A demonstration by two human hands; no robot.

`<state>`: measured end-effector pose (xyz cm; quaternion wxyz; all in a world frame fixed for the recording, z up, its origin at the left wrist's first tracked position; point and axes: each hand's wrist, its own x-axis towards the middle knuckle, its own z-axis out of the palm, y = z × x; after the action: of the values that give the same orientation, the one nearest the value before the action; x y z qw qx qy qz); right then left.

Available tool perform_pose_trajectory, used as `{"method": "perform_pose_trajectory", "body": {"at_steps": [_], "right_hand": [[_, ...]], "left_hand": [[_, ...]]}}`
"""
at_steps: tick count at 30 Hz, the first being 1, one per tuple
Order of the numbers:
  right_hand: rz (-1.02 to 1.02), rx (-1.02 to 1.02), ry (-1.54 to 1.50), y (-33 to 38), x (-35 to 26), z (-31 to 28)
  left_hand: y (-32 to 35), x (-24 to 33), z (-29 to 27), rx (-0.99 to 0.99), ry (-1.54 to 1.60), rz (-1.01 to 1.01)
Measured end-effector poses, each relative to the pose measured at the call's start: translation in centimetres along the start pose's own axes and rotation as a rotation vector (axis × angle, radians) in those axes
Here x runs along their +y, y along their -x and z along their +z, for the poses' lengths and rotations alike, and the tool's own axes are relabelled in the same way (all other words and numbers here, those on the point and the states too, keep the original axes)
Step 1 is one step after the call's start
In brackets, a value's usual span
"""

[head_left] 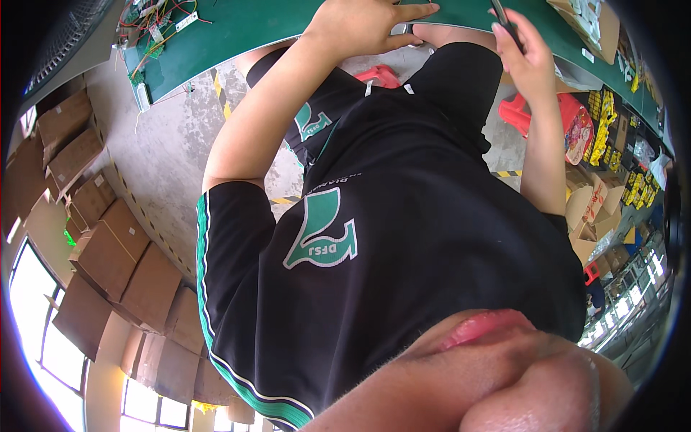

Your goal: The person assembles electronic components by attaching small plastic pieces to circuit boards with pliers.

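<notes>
My left hand (367, 26) rests at the near edge of the green table (245, 30), at the top of the picture. Its index finger stretches to the right, with the thumb apart below it. A tiny red bit shows by that fingertip, too small to name. To the right, my right hand (529, 61) is raised over the table edge, fingers closed round a slim dark pen-like tool (506, 27). The tool's upper end is cut off by the frame, so its kind is unclear.
Loose wires and small circuit boards (155, 49) lie on the table's left. An open cardboard box (586, 29) holds pale parts at the right. Red plastic stools (515, 114) stand below, yellow-and-black goods (637, 189) at far right. Cardboard boxes (108, 248) line the left wall.
</notes>
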<state>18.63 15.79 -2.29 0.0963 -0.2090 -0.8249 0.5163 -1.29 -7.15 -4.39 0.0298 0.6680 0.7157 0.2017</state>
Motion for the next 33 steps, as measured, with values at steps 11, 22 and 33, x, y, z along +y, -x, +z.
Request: {"method": "perform_pose_trajectory", "body": {"at_steps": [11,22,33], "right_hand": [[-0.179,0.096,0.430,2.3,2.4,2.3],[-0.165,0.243,0.455,3.6,2.8,0.6],[-0.187,0.310,0.102,-0.4,5.3,1.5]], "left_hand": [[0.1,0.1,-0.4,-0.008,-0.015,-0.019],[0.0,0.8,-0.7,-0.045,0.011,-0.030],[-2.9,2.4,3.7,0.427,-0.162,-0.242]]}}
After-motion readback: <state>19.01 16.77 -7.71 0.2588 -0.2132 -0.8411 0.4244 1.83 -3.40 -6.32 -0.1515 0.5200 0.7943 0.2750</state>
